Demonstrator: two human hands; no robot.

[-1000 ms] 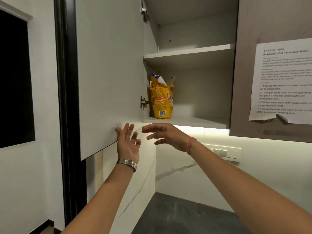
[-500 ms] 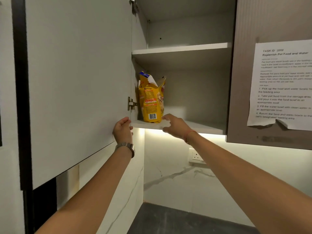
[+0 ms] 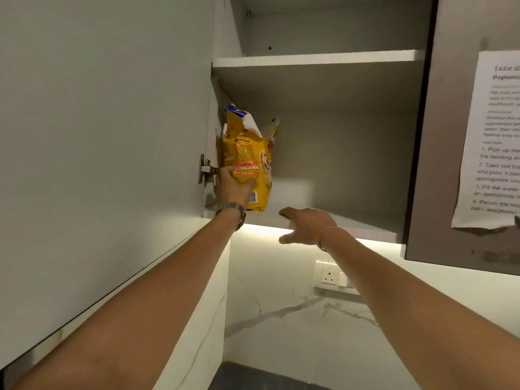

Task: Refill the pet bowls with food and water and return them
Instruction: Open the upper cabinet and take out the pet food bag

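Observation:
A yellow pet food bag with a torn-open top stands upright at the left end of the lower shelf in an open wall cabinet. My left hand reaches into the cabinet and wraps around the bag's lower left side. My right hand hovers at the shelf's front edge, just right of the bag, fingers spread and holding nothing. No pet bowls are in view.
The open cabinet door fills the left side, its hinge beside my left hand. An upper shelf sits above. A paper task sheet is taped to the closed door on the right. A wall socket lies below.
My left hand left the door's lower edge and rose into the cabinet to grip the bag. My right hand stayed near the shelf edge. The view moved closer and tilted upward.

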